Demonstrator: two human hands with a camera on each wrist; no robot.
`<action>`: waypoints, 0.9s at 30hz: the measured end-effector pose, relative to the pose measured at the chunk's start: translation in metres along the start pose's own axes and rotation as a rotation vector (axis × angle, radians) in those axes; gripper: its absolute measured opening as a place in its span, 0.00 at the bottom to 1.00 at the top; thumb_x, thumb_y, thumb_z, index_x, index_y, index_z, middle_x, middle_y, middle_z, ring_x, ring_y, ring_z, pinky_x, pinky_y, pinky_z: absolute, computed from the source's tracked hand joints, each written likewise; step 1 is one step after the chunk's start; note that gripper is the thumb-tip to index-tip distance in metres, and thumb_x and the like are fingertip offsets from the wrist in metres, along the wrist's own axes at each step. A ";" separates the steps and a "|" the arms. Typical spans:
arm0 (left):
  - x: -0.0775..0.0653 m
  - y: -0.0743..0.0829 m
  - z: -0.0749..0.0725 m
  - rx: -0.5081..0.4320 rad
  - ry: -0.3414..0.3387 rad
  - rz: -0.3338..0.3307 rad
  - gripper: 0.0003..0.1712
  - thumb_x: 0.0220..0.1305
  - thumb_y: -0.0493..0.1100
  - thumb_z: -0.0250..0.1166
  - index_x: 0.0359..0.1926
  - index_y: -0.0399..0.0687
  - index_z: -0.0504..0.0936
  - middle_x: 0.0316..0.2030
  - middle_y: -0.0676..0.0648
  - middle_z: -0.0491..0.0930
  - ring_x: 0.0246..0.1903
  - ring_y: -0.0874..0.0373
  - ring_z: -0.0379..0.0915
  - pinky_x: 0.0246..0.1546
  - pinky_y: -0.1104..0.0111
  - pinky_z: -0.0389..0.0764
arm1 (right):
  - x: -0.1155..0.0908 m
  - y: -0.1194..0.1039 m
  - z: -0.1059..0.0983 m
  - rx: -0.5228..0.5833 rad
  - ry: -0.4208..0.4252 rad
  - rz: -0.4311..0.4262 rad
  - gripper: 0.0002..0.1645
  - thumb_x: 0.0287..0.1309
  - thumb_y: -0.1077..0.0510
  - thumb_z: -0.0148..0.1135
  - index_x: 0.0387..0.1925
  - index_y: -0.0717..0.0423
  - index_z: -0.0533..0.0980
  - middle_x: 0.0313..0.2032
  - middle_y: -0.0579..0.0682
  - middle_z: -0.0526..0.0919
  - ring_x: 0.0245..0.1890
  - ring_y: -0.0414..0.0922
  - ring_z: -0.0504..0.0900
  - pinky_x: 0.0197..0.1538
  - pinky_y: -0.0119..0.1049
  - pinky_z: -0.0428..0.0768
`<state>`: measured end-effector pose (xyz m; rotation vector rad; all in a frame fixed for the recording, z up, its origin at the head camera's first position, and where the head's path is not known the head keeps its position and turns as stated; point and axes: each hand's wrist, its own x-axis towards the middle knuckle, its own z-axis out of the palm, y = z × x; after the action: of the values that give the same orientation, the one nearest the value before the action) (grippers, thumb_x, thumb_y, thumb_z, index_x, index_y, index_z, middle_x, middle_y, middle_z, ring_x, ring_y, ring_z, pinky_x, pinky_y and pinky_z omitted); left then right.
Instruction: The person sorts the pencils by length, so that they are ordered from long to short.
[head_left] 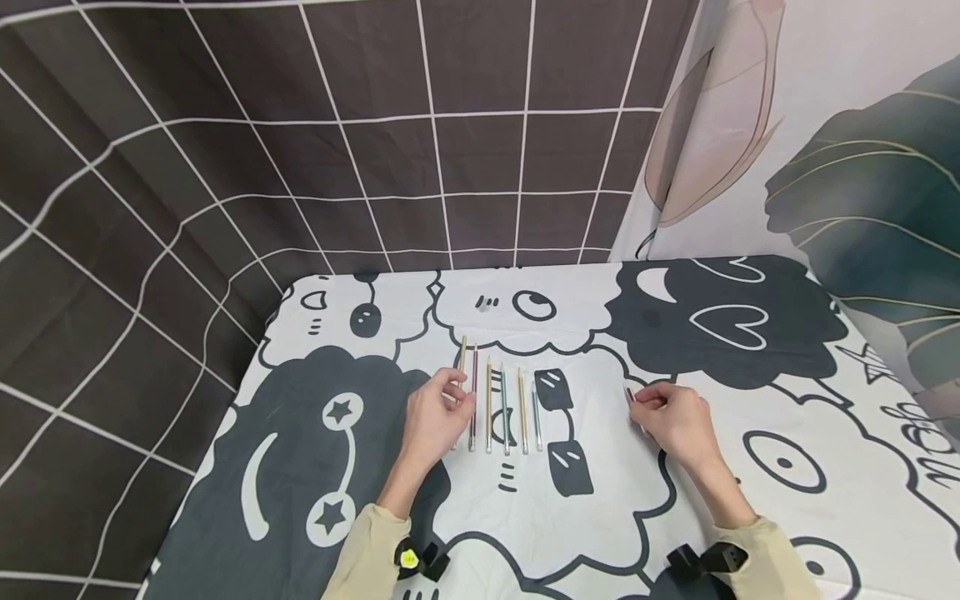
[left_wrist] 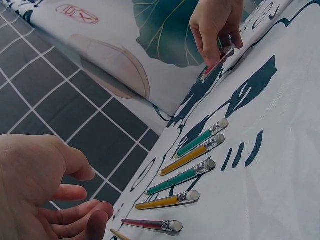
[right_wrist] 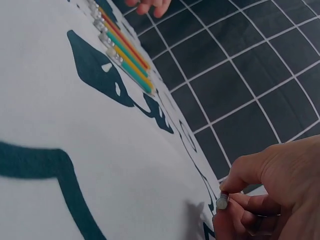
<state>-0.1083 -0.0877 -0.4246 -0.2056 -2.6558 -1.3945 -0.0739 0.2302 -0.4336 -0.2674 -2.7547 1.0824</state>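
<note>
Several pencils lie side by side in a row, erasers toward me: a yellow pencil point(head_left: 489, 408), a red pencil point(left_wrist: 150, 224), a green pencil point(left_wrist: 182, 180) and others, the rightmost a shorter green pencil point(head_left: 536, 417). Over the left end of the row hovers my left hand point(head_left: 442, 412), fingers loosely bent and nothing between them; it partly hides the leftmost yellow pencil point(head_left: 462, 354). Away to the right, my right hand point(head_left: 675, 421) pinches a short red pencil point(head_left: 630, 395) between thumb and fingers. The right wrist view shows its eraser end point(right_wrist: 221, 202) poking out of the grip.
A white cloth point(head_left: 615, 500) printed with dark cartoon clouds covers the table. Behind it hangs a dark curtain with a white grid point(head_left: 480, 150). A leaf-patterned curtain point(head_left: 862, 183) hangs at the right.
</note>
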 end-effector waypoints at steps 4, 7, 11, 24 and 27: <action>0.000 0.000 0.000 -0.003 -0.001 -0.006 0.13 0.59 0.36 0.68 0.46 0.38 0.83 0.28 0.50 0.81 0.26 0.57 0.78 0.29 0.61 0.77 | -0.002 -0.005 0.005 0.022 -0.023 0.019 0.07 0.49 0.65 0.60 0.30 0.66 0.82 0.17 0.46 0.78 0.15 0.42 0.74 0.20 0.33 0.70; 0.000 0.000 -0.001 -0.005 -0.004 -0.008 0.13 0.59 0.35 0.68 0.46 0.38 0.83 0.28 0.50 0.81 0.26 0.57 0.78 0.29 0.61 0.77 | -0.002 -0.010 0.009 0.034 -0.045 0.027 0.08 0.49 0.65 0.60 0.30 0.66 0.81 0.17 0.46 0.78 0.15 0.41 0.75 0.20 0.33 0.70; -0.001 0.000 0.000 -0.011 -0.008 -0.011 0.14 0.59 0.35 0.68 0.46 0.37 0.82 0.28 0.49 0.81 0.26 0.57 0.79 0.28 0.61 0.77 | -0.004 -0.017 0.015 0.051 -0.078 0.037 0.07 0.48 0.65 0.61 0.30 0.66 0.81 0.16 0.46 0.78 0.15 0.41 0.76 0.22 0.33 0.71; 0.000 0.001 0.000 -0.021 -0.012 -0.002 0.13 0.59 0.35 0.68 0.46 0.37 0.82 0.27 0.49 0.81 0.26 0.57 0.78 0.27 0.61 0.77 | -0.006 -0.035 0.033 0.100 -0.123 0.013 0.05 0.47 0.66 0.63 0.29 0.65 0.81 0.18 0.47 0.81 0.14 0.40 0.76 0.22 0.34 0.72; 0.000 0.001 0.000 -0.020 -0.015 -0.006 0.14 0.59 0.35 0.68 0.46 0.37 0.82 0.28 0.49 0.81 0.26 0.57 0.78 0.28 0.61 0.77 | -0.006 -0.038 0.038 0.114 -0.141 0.013 0.05 0.48 0.66 0.64 0.28 0.65 0.81 0.19 0.47 0.81 0.14 0.40 0.76 0.22 0.33 0.72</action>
<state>-0.1078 -0.0869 -0.4236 -0.2105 -2.6574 -1.4277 -0.0809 0.1763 -0.4358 -0.2016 -2.8019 1.3045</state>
